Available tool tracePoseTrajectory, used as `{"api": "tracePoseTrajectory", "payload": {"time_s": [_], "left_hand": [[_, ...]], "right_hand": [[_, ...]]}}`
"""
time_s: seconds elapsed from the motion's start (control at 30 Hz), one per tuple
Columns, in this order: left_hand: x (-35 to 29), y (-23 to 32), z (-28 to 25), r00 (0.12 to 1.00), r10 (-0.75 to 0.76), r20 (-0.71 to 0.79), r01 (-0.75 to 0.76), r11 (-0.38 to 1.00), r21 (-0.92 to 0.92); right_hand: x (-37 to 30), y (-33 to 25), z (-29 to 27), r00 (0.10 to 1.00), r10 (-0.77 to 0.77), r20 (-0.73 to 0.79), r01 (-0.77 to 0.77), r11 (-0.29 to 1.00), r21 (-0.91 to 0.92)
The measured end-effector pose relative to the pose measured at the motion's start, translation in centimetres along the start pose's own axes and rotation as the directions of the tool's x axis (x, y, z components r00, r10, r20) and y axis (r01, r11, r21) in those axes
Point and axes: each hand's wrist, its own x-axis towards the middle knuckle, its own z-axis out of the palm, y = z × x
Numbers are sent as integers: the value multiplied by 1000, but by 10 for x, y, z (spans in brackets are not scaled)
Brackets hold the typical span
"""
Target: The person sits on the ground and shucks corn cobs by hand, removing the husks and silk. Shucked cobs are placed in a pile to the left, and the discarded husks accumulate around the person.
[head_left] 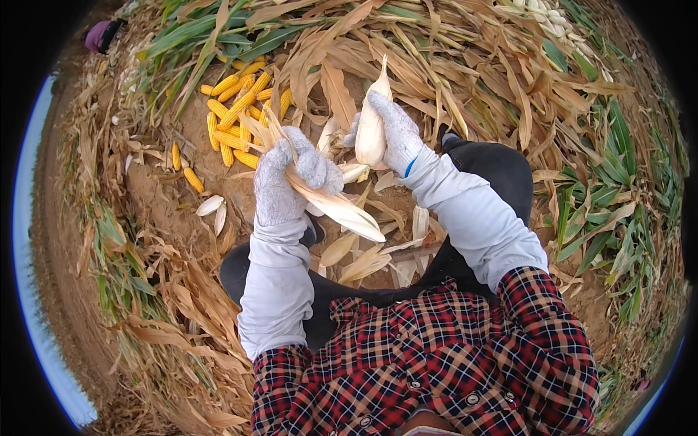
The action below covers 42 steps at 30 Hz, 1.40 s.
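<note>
White gloves cover both of my hands. My left hand (294,171) is closed round a bunch of pale corn husk (338,211), whose loose leaves stick out above the fist and trail down to the right. In my right hand (398,131) is an ear of corn (371,134) still wrapped in its cream husk, tip pointing up. The fingers curl round its side, partly hidden behind it. Just beyond my left hand lies a pile of bare yellow corn cobs (236,109) on the soil.
Dry stalks and leaves (349,43) heap up at the far side. Green leaves (603,203) lie to the right. Shed husks (363,263) litter the ground between my bent legs (498,174). Two single cobs (193,179) rest left of the pile. Pale ears (549,18) show at the far right.
</note>
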Motion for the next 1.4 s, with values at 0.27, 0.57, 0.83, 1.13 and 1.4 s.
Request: {"api": "tracePoseTrajectory", "payload": {"time_s": [0.27,0.57,0.83,1.13,1.4], "left_hand": [[-48,18,-9,929,-366,-45,367,904,219],[-5,4,-11,958,82,-273,80,842,533],[13,3,-18,936,110,-335,115,804,584],[15,7,-31,955,120,-270,73,790,609],[15,4,-46,962,161,-221,37,723,689]], "right_hand": [[31,-49,-21,960,-220,-173,258,935,245],[-37,-5,20,959,96,265,79,811,-580],[-51,1,37,942,8,336,301,424,-854],[-55,8,30,917,-24,399,398,143,-906],[-55,11,27,899,-43,435,437,100,-894]]}}
